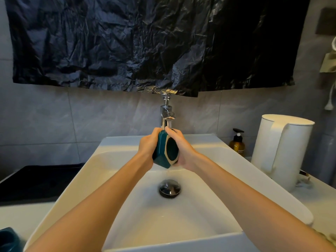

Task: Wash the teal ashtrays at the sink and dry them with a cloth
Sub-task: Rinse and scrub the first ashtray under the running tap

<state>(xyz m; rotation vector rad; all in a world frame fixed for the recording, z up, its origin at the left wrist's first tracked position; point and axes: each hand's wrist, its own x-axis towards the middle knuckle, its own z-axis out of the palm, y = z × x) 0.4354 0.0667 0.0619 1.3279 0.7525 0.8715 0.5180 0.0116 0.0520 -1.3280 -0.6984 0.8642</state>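
Holds the teal ashtray (pixel 166 149) tilted on edge under the faucet (pixel 166 113), above the sink (pixel 116 160) basin and beyond the drain (pixel 170 188). Grips its left side with the left hand (pixel 148 145), fingers curled round the wall; clasps its right side with the right hand (pixel 181 150), fingers curled over the top edge. Reaches forward with both forearms bare and nearly straight, converging at the wrists.

Second teal ashtray (pixel 8 238) cut by bottom-left edge, tap (pixel 166 113) top behind black sheet (pixel 145 42), bottle (pixel 237 142) label unreadable
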